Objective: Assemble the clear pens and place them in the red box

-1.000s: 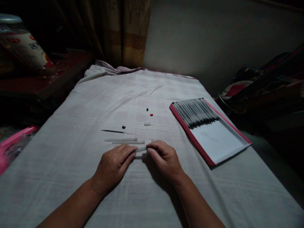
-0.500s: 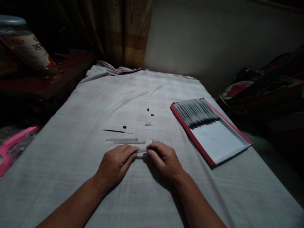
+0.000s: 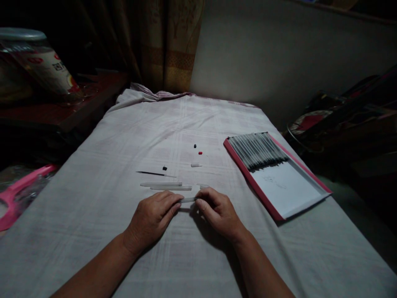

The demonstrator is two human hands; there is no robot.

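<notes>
My left hand (image 3: 151, 217) and my right hand (image 3: 218, 213) both pinch one clear pen barrel (image 3: 187, 200) between their fingertips, low over the white cloth (image 3: 93, 198). Just beyond lie two more clear barrels (image 3: 169, 186) side by side. A thin black refill (image 3: 153, 173) and a small black cap piece (image 3: 164, 168) lie further back. A short clear cap (image 3: 196, 165), a red bit (image 3: 200, 152) and a black bit (image 3: 195, 145) sit behind those.
A red-edged white box (image 3: 291, 188) with several pens (image 3: 257, 150) lined up at its far end lies to the right. A pink plastic item (image 3: 18, 194) lies at the left edge. A jar (image 3: 40, 66) stands on a dark wooden side table at the far left.
Both hands hold the same barrel in the same pose throughout. The view has shifted slightly, so everything sits a little lower and to the right in the picture.
</notes>
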